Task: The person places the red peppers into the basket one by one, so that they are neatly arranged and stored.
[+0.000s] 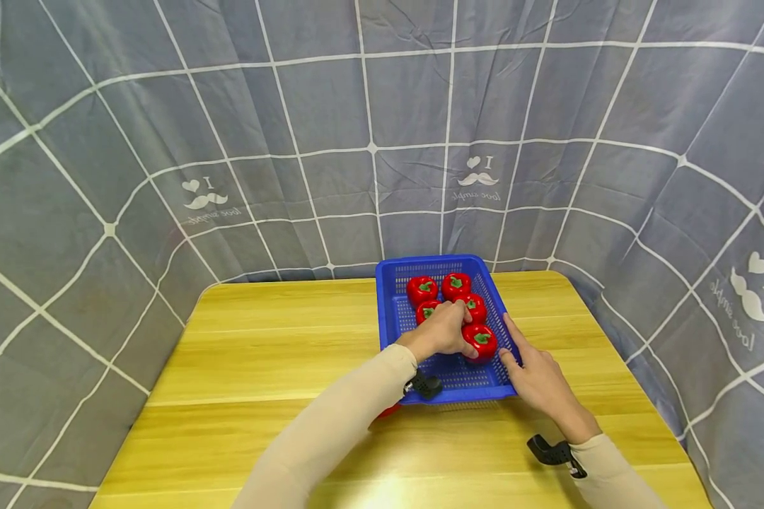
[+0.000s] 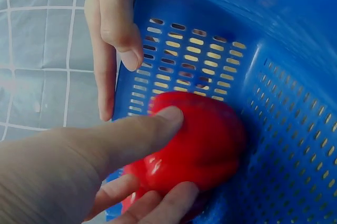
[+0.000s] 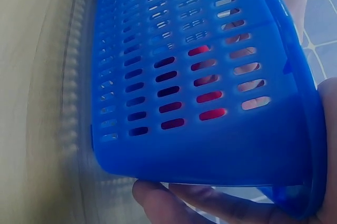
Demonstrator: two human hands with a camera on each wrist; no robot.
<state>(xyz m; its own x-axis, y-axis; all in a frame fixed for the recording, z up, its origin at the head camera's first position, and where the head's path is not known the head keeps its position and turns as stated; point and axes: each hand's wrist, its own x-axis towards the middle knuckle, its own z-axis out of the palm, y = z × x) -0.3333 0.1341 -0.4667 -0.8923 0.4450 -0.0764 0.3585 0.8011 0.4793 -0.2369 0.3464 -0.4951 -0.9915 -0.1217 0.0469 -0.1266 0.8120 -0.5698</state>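
A blue plastic basket [image 1: 391, 311] with slotted walls holds several red bell peppers [image 1: 422, 290] with green stems. Reaching into it, my left hand [image 1: 444, 329] grips the red bell pepper [image 2: 205, 139] nearest the front right, thumb on one side and fingers on the other. My right hand [image 1: 541, 378] holds the basket's right side near the front corner. In the right wrist view, its fingers [image 3: 163, 203] lie against the outside of the blue wall [image 3: 210, 150], and red shows through the slots.
The basket stands on a wood-grain table [image 1: 274, 339], toward the back edge. Part of another red object [image 1: 389, 411] shows between the basket's front left corner and my left sleeve [image 1: 337, 417]. A grey curtain [image 1: 331, 177] with white lines surrounds the table.
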